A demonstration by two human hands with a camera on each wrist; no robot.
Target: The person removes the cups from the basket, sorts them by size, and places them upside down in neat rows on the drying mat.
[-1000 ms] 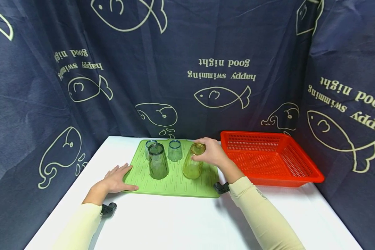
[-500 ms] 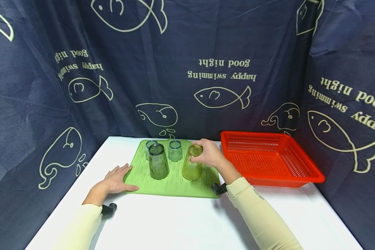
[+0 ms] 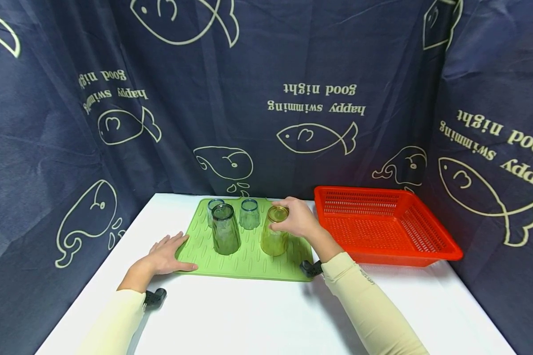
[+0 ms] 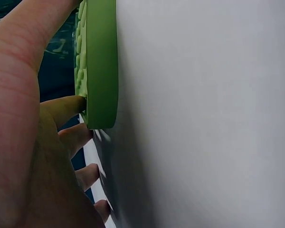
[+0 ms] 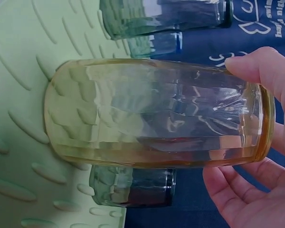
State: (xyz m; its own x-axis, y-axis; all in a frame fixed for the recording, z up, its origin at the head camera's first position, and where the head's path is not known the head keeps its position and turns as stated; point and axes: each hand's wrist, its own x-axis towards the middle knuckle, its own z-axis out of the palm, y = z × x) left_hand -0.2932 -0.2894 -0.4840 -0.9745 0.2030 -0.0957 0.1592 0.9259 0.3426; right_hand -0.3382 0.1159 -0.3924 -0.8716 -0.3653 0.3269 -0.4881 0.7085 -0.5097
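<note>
My right hand (image 3: 298, 218) grips a tall yellow drinking glass (image 3: 273, 242) near its rim, thumb on one side and fingers on the other. The glass stands upright on the right part of a green ridged mat (image 3: 253, 266), its base at the mat in the right wrist view. Spread flat, my left hand (image 3: 162, 257) rests at the mat's left front corner; some fingertips reach the white table past the edge (image 4: 102, 71). A tall green glass (image 3: 226, 237) stands on the mat between the hands.
Behind the green glass are two short blue-rimmed glasses, a left one (image 3: 209, 217) and a middle one (image 3: 249, 218). The right wrist view shows another short glass (image 5: 133, 187) beyond the yellow one. A red plastic basket (image 3: 382, 256) stands right of the mat, before a dark curtain (image 3: 248, 98).
My right hand and the yellow glass shifted slightly left, then stayed nearly still over the last half second. The left hand has kept its place.
</note>
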